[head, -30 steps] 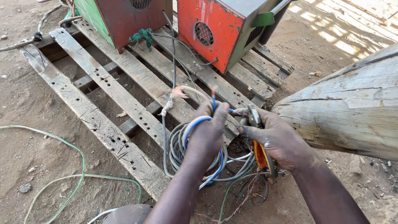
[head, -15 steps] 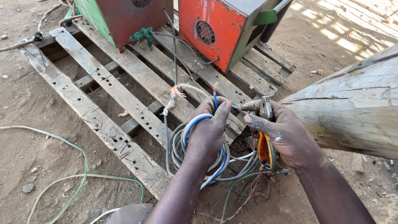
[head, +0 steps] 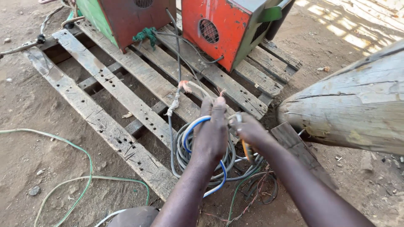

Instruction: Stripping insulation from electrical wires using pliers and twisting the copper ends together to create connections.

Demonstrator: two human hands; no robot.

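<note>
Wire end (head: 221, 93) – above L hand (head: 211, 136)

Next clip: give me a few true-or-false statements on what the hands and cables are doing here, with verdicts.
1. The left hand holds a cable end with bare copper strands. True.
2. The right hand holds an orange-handled tool. True.
3. The coiled cables hang from the log. False: they lie at the wooden pallet edge.
4. The orange metal box stands on bare dirt. False: it stands on the pallet.
</note>
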